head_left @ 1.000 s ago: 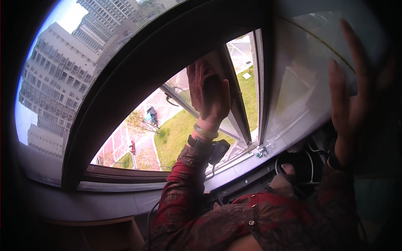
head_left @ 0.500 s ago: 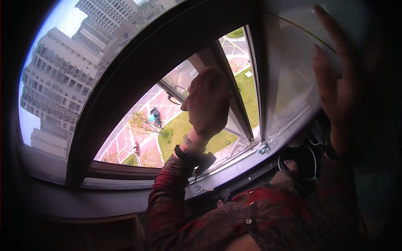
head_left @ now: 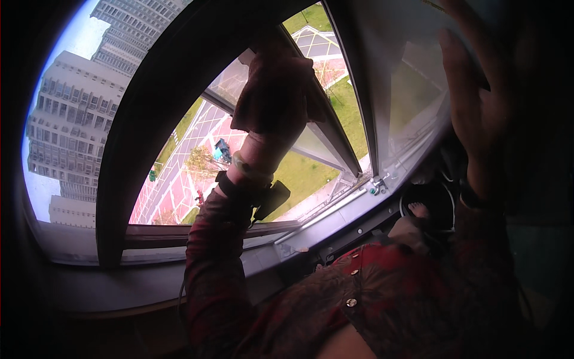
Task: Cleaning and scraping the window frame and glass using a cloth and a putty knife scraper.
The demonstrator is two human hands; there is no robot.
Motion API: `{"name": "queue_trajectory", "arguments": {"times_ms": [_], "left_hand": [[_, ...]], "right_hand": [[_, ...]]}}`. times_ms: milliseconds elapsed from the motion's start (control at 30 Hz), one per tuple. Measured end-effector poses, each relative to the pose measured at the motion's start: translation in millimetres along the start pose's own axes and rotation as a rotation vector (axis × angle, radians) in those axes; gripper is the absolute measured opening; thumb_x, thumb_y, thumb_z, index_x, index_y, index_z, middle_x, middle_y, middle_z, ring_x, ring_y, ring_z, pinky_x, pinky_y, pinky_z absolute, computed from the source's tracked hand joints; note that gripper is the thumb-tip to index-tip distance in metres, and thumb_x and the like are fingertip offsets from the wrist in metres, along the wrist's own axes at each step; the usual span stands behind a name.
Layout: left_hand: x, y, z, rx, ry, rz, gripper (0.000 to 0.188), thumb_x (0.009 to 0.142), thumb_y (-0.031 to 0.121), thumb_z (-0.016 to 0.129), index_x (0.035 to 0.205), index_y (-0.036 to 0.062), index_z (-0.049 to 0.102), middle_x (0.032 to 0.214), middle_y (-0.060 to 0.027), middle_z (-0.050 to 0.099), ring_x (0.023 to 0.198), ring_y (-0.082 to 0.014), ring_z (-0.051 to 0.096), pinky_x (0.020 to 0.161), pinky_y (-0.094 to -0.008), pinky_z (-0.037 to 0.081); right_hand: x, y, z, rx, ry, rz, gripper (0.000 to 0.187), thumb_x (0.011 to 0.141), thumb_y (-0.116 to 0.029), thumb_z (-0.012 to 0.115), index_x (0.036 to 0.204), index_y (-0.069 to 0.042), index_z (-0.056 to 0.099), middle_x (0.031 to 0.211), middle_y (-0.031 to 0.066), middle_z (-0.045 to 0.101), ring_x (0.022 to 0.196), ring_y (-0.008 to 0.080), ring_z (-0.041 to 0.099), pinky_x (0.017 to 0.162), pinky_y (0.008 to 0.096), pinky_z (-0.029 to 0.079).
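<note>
My left hand is raised into the window opening, by the slanting edge of an open window sash. Its fingers look bent and closed, but shade hides the tips and anything in them. A dark band with a small box is on my left wrist. On the right, my right hand is up in front of a hazy glass pane, with fingers stretched out and nothing seen in them. Whether it touches the glass I cannot tell.
A thick dark window frame curves across the left. Below the opening runs a pale sill, with a small metal fitting near the sash corner. Far below outside lie lawn and paving; tall buildings stand beyond. My bare foot shows lower right.
My left hand has moved up and slightly left, farther along the sash. The right hand has shifted a little upward in the picture, its fingers still stretched. The view has tilted slightly.
</note>
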State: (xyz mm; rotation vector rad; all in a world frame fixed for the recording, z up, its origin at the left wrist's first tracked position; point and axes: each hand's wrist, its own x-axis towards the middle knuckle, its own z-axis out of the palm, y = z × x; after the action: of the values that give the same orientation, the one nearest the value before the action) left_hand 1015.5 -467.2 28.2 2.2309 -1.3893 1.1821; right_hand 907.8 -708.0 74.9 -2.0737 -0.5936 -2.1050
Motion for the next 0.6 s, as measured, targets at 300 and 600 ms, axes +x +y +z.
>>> {"name": "queue_trajectory", "arguments": {"times_ms": [300,600], "left_hand": [[-115.0,34.0,82.0,-0.030,-0.876,-0.119,0.005,0.060,0.013,0.061,0.057,0.0088,0.060,0.061,-0.0143,0.058,0.067,-0.0323,0.058,0.065,-0.0379,0.045],[0.0,-8.2,-24.4,-0.155,0.056,-0.138,0.012,0.078,0.004,0.060,0.088,0.0064,0.066,0.090,-0.0103,0.063,0.091,-0.0233,0.059,0.082,-0.0327,0.045]], "right_hand": [[-9.5,-6.3,11.7,0.344,0.024,0.140,0.028,0.082,0.002,0.054,0.105,-0.009,0.065,0.137,0.0292,0.025,0.124,0.0379,0.038,0.104,0.0419,0.035],[2.9,1.8,15.1,0.261,0.184,-0.112,0.024,0.084,0.000,0.054,0.104,-0.009,0.066,0.138,0.0289,0.023,0.126,0.0405,0.033,0.106,0.0452,0.033]]}}
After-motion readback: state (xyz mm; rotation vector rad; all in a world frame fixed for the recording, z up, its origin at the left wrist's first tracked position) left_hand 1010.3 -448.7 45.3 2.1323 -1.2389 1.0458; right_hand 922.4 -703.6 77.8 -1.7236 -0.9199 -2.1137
